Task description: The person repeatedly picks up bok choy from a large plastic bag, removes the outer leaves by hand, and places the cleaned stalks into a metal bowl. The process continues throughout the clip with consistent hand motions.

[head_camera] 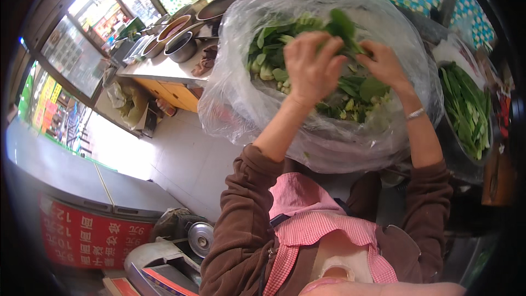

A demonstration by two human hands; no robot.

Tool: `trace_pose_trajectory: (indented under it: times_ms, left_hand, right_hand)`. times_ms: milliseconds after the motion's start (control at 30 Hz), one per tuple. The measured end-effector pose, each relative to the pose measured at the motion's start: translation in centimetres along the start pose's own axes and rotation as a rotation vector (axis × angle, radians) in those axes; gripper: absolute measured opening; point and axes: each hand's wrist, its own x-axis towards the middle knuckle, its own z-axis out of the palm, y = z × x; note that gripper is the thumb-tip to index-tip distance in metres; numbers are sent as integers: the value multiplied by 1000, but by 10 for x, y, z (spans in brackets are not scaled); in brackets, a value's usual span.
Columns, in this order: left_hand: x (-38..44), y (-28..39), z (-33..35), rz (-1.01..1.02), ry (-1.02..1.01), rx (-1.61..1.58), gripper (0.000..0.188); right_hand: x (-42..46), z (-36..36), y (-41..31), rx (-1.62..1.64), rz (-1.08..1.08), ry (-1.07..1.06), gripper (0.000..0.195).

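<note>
My right hand (382,63) pinches the stem end of a leafy green (342,25), whose broad dark leaf rises up and to the left. My left hand (313,68) hovers just left of it, back of the hand up, slightly blurred, fingers apart; nothing shows between thumb and fingers, though the palm is hidden. Beneath both hands a large clear plastic bag (230,86) spreads wide, its mouth folded outward. Bok choy heads with pale bases (267,73) lie inside at the left. Loose leaves and small yellowish pieces (353,107) gather at the near side.
Right of the bag, a container of long leafy greens (466,111) stands close by. A counter (160,68) on the left carries several bowls, a metal pot (181,47) and a wide pan (226,4). Tiled floor (185,148) lies below; a lidded pot (201,239) stands lower left.
</note>
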Motion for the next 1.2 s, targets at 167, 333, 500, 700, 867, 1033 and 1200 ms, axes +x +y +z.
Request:
trace_pose_trajectory:
  times_ms: [167, 333, 500, 700, 867, 1033, 1200]
  left_hand:
    - [-17, 23, 48, -434, -557, -247, 22]
    - [-30, 8, 90, -1020, -462, -983, 23]
    - [-45, 3, 105, -1067, -425, -1147, 21]
    - [-46, 3, 104, -1040, -387, -1208, 21]
    - [-41, 5, 100, -1159, -264, -1280, 26]
    - [-43, 0, 102, -1238, -202, -1274, 27]
    - [-39, 7, 96, -1125, -330, -1383, 30]
  right_hand:
    - [-9, -7, 20, 390, 127, 75, 30]
    - [-19, 3, 9, 636, 152, 47, 24]
    - [-27, 14, 25, 564, 150, 97, 21]
    - [-30, 16, 19, 461, 95, 183, 21]
    - [-28, 19, 15, 686, 251, 252, 20]
    - [-30, 22, 5, 574, 133, 337, 20]
    - [-30, 25, 11, 467, 62, 362, 20]
